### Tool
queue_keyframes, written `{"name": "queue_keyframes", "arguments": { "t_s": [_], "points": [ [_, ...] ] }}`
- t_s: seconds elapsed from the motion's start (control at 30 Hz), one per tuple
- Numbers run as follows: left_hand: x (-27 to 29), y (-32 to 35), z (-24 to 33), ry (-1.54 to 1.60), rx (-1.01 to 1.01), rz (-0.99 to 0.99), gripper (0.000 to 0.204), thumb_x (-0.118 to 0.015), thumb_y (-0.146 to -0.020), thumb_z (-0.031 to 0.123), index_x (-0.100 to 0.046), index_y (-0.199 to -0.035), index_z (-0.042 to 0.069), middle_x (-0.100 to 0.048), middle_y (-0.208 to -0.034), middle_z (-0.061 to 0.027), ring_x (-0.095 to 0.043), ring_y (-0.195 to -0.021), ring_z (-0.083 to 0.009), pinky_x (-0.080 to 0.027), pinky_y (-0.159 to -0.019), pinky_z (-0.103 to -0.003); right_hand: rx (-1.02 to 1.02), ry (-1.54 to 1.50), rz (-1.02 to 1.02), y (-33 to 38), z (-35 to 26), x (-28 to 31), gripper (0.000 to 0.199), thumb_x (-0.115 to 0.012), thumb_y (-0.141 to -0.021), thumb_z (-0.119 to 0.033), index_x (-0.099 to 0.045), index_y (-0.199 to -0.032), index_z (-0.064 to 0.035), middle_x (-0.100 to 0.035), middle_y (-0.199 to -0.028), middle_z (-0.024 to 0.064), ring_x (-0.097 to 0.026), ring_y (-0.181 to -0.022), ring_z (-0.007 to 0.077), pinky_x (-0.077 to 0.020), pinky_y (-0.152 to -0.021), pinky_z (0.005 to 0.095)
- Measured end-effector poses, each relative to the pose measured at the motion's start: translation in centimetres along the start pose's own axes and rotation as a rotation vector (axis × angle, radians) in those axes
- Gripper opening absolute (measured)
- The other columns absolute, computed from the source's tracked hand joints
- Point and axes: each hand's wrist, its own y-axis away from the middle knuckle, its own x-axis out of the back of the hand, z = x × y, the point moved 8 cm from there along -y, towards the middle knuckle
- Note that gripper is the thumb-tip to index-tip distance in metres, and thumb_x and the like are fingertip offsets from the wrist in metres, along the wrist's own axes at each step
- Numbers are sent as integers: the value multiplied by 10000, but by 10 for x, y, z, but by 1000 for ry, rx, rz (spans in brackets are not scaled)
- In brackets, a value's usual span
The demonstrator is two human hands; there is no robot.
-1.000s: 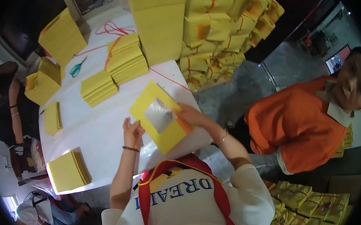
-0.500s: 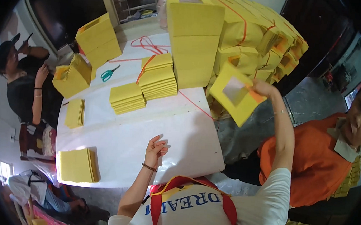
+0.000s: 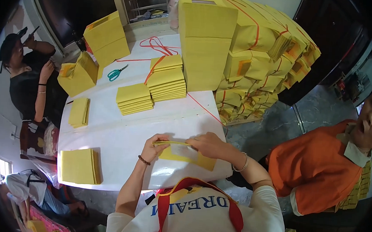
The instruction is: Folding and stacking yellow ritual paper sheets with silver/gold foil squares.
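Presently both hands work one yellow paper sheet point(image 3: 186, 155) at the near edge of the counter point(image 3: 120, 137), just in front of the person's chest. Left hand point(image 3: 154, 144): grip closed, pinching the sheet's left end, which is lifted edge-on. Right hand point(image 3: 206, 144): grip closed too, fingers pressing on the sheet's upper edge toward the counter's near right corner. Sheet has a pale square patch at its middle; lower part lies flat on the white cover. Judgement: a fold or lift along the top edge is in hand; doing it well means keeping both ends level, the edge taut between the hands, and the flat part from sliding off the near edge. Elsewhere: a finished yellow pile point(image 3: 79, 165) at the near left corner, a small stack point(image 3: 79, 112) at the left edge, two taller stacks point(image 3: 134, 98) mid-counter, green-handled scissors point(image 3: 118, 73) beyond, tied bundles point(image 3: 263, 56) heaped at the far right. A person in orange point(image 3: 315, 172) stands right of the counter.
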Motion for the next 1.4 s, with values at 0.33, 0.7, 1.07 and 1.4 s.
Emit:
{"name": "queue_keyframes", "arguments": {
  "t_s": [0.33, 0.7, 1.07, 1.4],
  "points": [
    [7, 1, -11, 137, -187, -42, 140, -597, -751, -59, -595, -882, -12, -602, -970, -97, -569, -886, -169, -451, -816, -267, -188, -711, 455, 71, 43, 2, 371, -644, -750, -159, -572, -1108, -97, -612, -976, 84, -576, -930, 221, -431, -814, 347],
    [2, -9, -7, 145, -188, -110, 231, -650, -718, 18, -550, -926, 21, -585, -985, -116, -550, -948, -202, -441, -865, -326, -169, -891, 726, 69, 55, -41, 258, -645, -773, -74, -609, -1023, -24, -602, -1033, 96, -573, -947, 198, -449, -832, 293],
    [-52, -3, 61, -699, -332, 158, 504, -599, -722, 5, -451, -1200, 63, -558, -924, -78, -533, -845, -212, -420, -725, -344, -490, -1921, 913, 100, 98, -138, 328, -489, -837, -33, -511, -1164, -24, -580, -1087, 73, -575, -931, 178, -459, -840, 340],
    [-91, 22, 36, -1013, -819, -55, 299, -565, -751, 137, -586, -1047, 106, -571, -1082, -98, -500, -1064, -276, -289, -932, -469, -384, -2096, 692, 81, 23, -106, 407, -470, -895, -312, -426, -1251, -121, -471, -1259, 85, -477, -1126, 244, -399, -915, 461]
  ]
}}
